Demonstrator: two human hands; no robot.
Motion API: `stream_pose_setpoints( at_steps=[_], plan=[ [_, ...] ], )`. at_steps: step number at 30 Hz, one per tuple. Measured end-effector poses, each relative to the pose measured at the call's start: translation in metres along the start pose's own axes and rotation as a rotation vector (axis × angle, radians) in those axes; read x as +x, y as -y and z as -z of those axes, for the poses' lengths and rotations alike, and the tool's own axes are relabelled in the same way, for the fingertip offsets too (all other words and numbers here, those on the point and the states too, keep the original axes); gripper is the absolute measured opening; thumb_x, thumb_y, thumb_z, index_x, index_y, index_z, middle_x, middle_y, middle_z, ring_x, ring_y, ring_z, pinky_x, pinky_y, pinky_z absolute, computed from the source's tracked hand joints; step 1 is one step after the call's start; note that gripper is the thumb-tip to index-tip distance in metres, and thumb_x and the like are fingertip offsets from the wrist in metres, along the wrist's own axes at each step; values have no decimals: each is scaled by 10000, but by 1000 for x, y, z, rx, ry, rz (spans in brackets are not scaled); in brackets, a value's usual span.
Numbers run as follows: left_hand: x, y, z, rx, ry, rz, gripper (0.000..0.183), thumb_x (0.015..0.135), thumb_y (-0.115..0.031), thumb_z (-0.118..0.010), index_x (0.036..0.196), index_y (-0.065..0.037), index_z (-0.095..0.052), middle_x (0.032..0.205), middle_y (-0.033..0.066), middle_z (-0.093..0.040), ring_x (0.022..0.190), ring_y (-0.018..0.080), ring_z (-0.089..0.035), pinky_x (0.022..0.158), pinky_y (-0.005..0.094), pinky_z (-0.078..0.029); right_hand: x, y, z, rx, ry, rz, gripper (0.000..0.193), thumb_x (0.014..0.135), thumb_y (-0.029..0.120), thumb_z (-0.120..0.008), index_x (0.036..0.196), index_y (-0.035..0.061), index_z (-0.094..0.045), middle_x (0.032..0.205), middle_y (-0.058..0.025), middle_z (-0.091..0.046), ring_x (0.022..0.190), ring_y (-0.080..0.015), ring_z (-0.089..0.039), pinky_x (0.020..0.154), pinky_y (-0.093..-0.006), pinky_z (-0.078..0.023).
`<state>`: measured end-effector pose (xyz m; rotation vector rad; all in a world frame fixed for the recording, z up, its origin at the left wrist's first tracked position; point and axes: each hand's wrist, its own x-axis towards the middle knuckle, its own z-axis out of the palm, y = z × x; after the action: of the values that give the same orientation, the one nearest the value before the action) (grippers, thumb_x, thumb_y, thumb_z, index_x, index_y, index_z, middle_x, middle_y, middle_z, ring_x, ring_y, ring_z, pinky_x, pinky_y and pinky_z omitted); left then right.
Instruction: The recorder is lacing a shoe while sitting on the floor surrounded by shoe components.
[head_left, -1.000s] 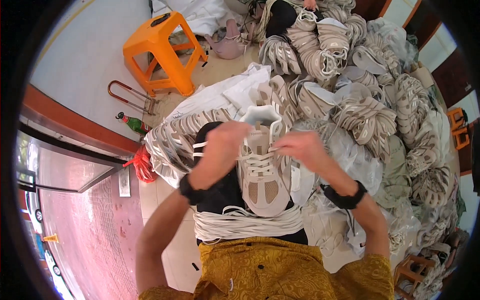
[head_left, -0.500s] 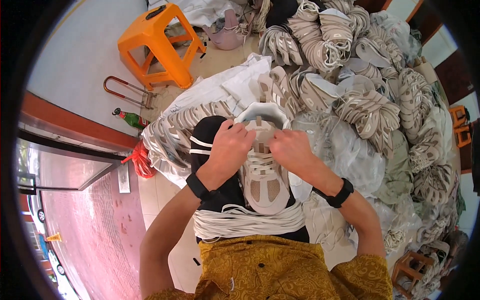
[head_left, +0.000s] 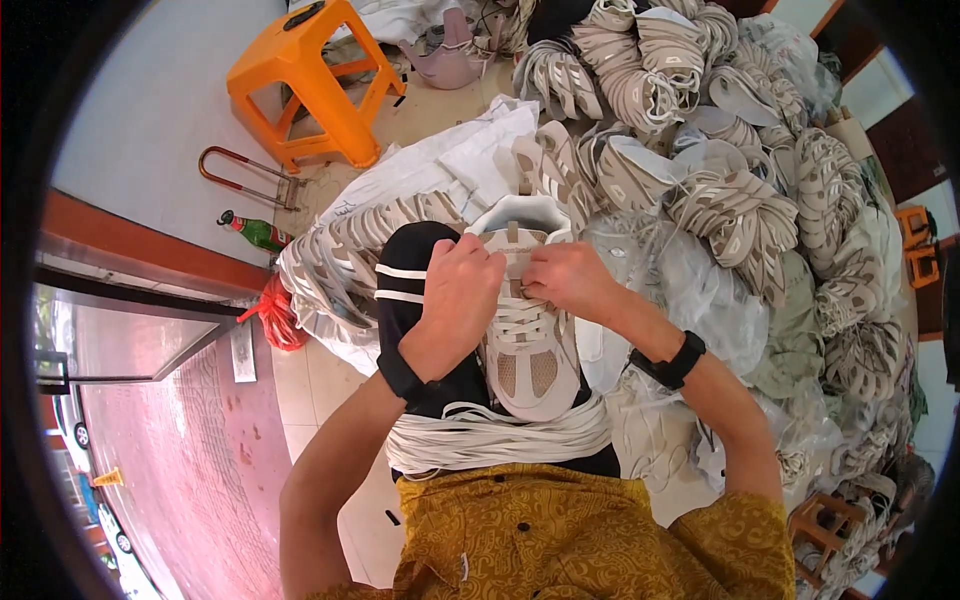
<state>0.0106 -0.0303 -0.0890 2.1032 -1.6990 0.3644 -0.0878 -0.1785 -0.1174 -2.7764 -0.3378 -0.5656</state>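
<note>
A beige and white sneaker point(head_left: 537, 378) rests on my lap, toe toward me. White shoelace point(head_left: 521, 322) crisscrosses over its lower tongue. My left hand point(head_left: 464, 290) is closed at the left edge of the opening, knuckles up, gripping the sneaker there. Curled and pressed together, the fingers of my right hand point(head_left: 572, 282) are at the right eyelets, over the tongue; what they pinch is hidden. A thick bundle of loose white laces point(head_left: 500, 438) lies across my thighs, between the sneaker and my patterned yellow-brown shirt.
Rows of stacked beige shoe uppers point(head_left: 735, 225) and clear plastic bags point(head_left: 705, 300) cover the floor at right. More uppers point(head_left: 335, 265) lie left of my knee, by a green bottle point(head_left: 258, 232) and red bag point(head_left: 275, 315). An orange stool point(head_left: 305, 75) stands far left.
My right hand has shifted slightly left, its fingertips now over the tongue and nearer the lacing. My left hand stays at the left edge. The whole view has moved a little.
</note>
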Motion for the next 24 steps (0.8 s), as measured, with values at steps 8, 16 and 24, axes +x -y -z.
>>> stream_pose_setpoints(
  at_steps=[8,16,24],
  plan=[
    [-5,2,3,-20,83,-24,20,604,-58,-547,622,-56,-538,613,54,-520,734,196,-492,653,319,-365,7,-9,5,283,50,19,74,578,154,-634,595,104,-582,601,-19,-512,582,-201,-540,508,-323,-421],
    [-2,2,-1,-30,109,-53,37,605,-48,-546,639,-51,-533,648,59,-510,770,217,-496,654,333,-380,1,-8,4,338,51,-63,71,588,144,-609,615,83,-586,653,-18,-539,624,-213,-554,537,-319,-429],
    [2,-7,1,41,89,-141,76,591,-39,-543,661,-16,-523,668,104,-497,783,242,-489,725,353,-383,0,-1,1,214,47,-139,36,601,126,-607,621,99,-596,657,-23,-548,634,-210,-562,551,-328,-441]
  ],
)
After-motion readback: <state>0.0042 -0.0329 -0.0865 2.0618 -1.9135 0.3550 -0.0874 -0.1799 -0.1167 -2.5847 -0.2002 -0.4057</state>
